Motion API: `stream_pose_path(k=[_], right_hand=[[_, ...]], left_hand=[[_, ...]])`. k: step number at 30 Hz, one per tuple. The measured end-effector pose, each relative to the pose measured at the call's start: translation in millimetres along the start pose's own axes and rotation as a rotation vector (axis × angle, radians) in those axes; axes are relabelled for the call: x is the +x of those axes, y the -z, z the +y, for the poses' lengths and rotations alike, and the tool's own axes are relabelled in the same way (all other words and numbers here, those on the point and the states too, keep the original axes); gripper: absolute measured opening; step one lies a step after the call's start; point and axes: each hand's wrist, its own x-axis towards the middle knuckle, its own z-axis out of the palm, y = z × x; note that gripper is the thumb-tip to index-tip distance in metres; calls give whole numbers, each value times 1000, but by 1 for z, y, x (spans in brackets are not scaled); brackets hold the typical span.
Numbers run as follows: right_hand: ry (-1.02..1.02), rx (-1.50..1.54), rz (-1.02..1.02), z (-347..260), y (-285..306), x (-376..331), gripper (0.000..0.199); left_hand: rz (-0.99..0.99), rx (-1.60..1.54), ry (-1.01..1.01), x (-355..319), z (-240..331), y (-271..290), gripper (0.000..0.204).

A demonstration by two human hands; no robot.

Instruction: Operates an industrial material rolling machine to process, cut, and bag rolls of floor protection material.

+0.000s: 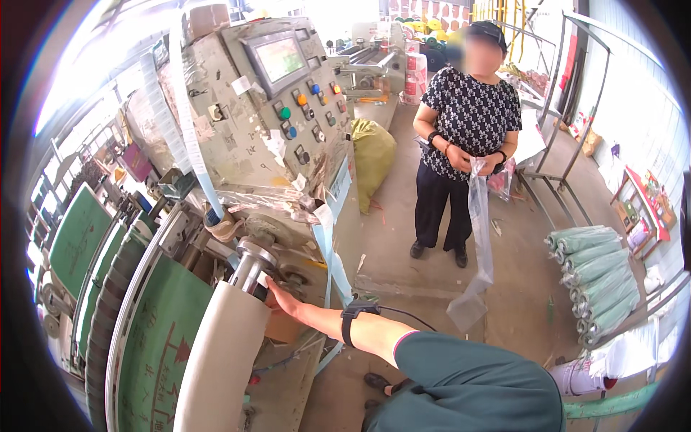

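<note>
A scuffed control cabinet (248, 162) is seen at upper left, with a co-worker (471, 119) shown well apart to its right, by whom a translucent strip (479, 227) is held. Below the cabinet, a green printed sheet (160, 320) is stretched beside a pale roll (224, 353), from whose upper end a metal shaft (252, 269) is seen to protrude. Against that end the right hand (283, 298) is placed, its fingers partly hidden; whether they are clamped cannot be told. Coloured buttons (286, 113) are set into the cabinet's face.
</note>
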Motion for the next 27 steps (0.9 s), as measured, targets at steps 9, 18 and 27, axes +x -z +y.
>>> stream_pose_path(k=[9,18,27], right_hand=[[415,-377,376,31,-6,-2,78],[750,-444,431,-1,-19,-42,41],[883,-517,535,-35,-1,-103,49]], left_hand=[[-33,-10,32,-22,-3,12,42],[-54,2,83,-43,-31,45,40],[-109,65,218,-79,-81,130,37]])
